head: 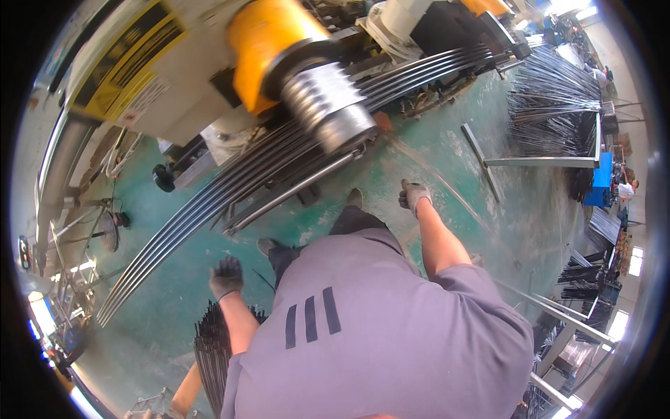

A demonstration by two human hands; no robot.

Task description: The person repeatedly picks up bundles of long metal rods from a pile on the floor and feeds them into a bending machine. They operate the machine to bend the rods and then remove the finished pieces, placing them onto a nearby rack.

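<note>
My left hand (226,277), in a grey glove with dark fingers, hangs over the green floor beside an upright bundle of dark metal rods (212,340). I see nothing in it, and how far its fingers are bent is unclear. On the other side, my right hand (415,197) is gloved too, its fingers curled in and its thumb lying along them, with nothing visible inside. Before me several long parallel metal tubes (193,209) run through a machine with a yellow housing (277,47) and a ribbed metal cylinder (330,105). Neither hand touches the tubes.
A round metal bar (293,194) juts along the machine's near side. To the right, a metal frame (544,162) borders a large pile of thin rods (555,105). A blue cabinet-like object (599,180) and a person (626,188) are farther right. A wheel-like disc (109,231) stands left.
</note>
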